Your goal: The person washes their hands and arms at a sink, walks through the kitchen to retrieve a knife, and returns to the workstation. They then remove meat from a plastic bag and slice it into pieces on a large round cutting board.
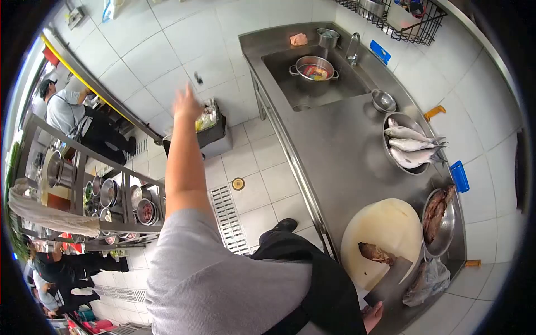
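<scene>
My left arm reaches out over the floor. At its end my left hand (186, 104) is blurred, with its fingers stretched out and apart. A small dark piece (199, 78) is in the air just beyond the fingertips, not touching them. Below the hand stands a bin (214, 134) with refuse in it. Down by the counter's near edge, my right hand (373, 316) is closed round the handle of a cleaver (390, 282), only partly in view. The blade lies at the edge of a round pale cutting board (385, 220), close to a brown piece of meat (376, 253).
Along the steel counter (340, 139) stand a bowl of several fish (412, 146), a bowl with dark meat (438, 220) and a plastic bag (426, 282). A pot (314, 69) sits in the sink. Co-workers (84, 114) stand left, behind a rack (106, 151).
</scene>
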The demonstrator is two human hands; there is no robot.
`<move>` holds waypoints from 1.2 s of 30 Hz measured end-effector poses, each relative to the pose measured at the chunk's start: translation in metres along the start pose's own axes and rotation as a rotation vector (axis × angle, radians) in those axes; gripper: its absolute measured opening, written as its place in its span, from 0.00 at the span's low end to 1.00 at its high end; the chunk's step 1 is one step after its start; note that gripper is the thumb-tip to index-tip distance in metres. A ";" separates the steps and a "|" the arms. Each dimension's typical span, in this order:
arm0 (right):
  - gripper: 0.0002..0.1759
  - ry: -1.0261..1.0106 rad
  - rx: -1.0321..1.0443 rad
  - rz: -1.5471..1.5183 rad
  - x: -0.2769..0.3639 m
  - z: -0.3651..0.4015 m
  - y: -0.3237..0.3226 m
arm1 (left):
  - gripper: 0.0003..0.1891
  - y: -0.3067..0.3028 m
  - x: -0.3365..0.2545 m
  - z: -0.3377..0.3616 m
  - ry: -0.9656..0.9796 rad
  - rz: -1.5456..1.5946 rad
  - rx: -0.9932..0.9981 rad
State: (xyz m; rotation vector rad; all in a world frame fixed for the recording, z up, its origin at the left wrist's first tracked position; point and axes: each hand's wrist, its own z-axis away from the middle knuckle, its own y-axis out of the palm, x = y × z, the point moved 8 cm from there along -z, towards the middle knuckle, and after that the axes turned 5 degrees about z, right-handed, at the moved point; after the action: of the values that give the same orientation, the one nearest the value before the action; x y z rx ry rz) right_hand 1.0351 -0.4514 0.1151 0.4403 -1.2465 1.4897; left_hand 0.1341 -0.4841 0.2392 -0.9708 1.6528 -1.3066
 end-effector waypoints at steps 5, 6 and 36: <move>0.18 0.038 -0.001 -0.056 0.006 0.007 0.005 | 0.17 0.115 -0.054 0.098 0.282 0.008 0.384; 0.18 0.046 -0.002 -0.063 0.007 0.009 0.005 | 0.18 0.119 -0.101 0.142 0.434 0.082 0.531; 0.10 -0.254 -0.002 0.895 0.080 0.026 0.014 | 0.29 0.084 -0.408 0.547 1.600 0.534 0.792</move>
State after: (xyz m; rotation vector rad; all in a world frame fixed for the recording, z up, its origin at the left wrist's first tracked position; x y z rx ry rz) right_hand 0.9865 -0.4327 0.1827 0.0445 -1.7707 2.2184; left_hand 0.7867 -0.2979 0.1275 1.2686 1.7701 -2.1584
